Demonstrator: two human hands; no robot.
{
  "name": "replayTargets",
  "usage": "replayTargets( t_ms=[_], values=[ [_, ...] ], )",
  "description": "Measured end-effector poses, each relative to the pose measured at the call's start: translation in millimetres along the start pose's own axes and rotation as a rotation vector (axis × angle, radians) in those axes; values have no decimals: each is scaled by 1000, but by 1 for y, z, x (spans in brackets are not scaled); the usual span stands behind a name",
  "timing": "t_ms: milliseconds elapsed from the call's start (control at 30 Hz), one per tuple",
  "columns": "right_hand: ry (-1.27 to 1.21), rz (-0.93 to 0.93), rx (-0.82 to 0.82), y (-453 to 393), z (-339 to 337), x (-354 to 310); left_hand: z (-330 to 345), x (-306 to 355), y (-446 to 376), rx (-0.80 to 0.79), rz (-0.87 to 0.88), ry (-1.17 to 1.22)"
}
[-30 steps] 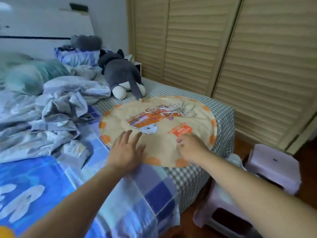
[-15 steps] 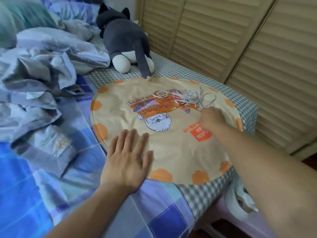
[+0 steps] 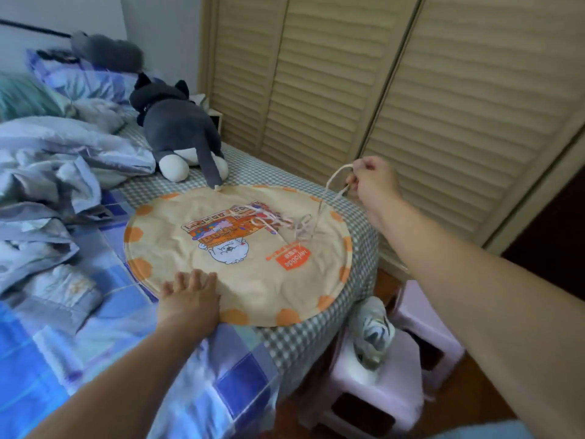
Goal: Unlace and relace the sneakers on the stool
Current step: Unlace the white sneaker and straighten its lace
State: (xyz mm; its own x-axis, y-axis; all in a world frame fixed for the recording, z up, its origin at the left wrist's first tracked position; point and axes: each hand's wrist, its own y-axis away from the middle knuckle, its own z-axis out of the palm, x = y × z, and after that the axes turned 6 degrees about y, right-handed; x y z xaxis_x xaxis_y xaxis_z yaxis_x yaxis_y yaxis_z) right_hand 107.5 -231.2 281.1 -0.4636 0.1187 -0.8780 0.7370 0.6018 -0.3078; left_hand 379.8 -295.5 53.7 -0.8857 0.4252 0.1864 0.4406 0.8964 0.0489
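pale laces, lilac stool.

Beige louvered closet doors face a rumpled bed over dark wooden floor.

mat: matt cloth | stool: smooth plastic | doors: slatted wood

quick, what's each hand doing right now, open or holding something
Left hand: open, fingers flat on the edge of the round cushion.
Right hand: closed, pinching a white shoelace lifted off the cushion.
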Motion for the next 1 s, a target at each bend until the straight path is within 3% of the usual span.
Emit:
replayTargets(
  t_ms=[67, 133, 200, 267, 367, 433, 533, 600, 700, 800, 867, 1000],
  values=[
    [-114, 11, -94, 22, -28, -31, -46, 33, 7, -119, -20, 235],
    [-197, 35, -202, 42, -51, -53, -89, 73, 25, -163, -31, 857],
    [-270, 58, -319, 65, -66, -71, -123, 115, 55, -228, 72, 1350],
    [-318, 95, -434, 91, -79, -87, -147, 147, 78, -259, 164, 1560],
    [-519, 127, -515, 123, -100, -103, -172, 174, 99, -235, 292, 1544],
    [-704, 153, -509, 137, -122, -105, -185, 176, 106, -97, 388, 1351],
    [-974, 226, -378, 146, -166, -88, -184, 156, 98, 78, 417, 934],
    [-1094, 279, -230, 146, -200, -72, -186, 137, 97, 132, 406, 834],
    [-1100, 340, -67, 150, -240, -48, -194, 107, 103, 214, 382, 611],
    [-981, 386, -34, 164, -260, -22, -201, 93, 115, 284, 374, 444],
    [-968, 435, -28, 180, -269, -8, -200, 96, 131, 323, 297, 608],
    [-993, 466, -158, 232, -289, 17, -193, 136, 198, 267, 153, 1347]
  ],
)
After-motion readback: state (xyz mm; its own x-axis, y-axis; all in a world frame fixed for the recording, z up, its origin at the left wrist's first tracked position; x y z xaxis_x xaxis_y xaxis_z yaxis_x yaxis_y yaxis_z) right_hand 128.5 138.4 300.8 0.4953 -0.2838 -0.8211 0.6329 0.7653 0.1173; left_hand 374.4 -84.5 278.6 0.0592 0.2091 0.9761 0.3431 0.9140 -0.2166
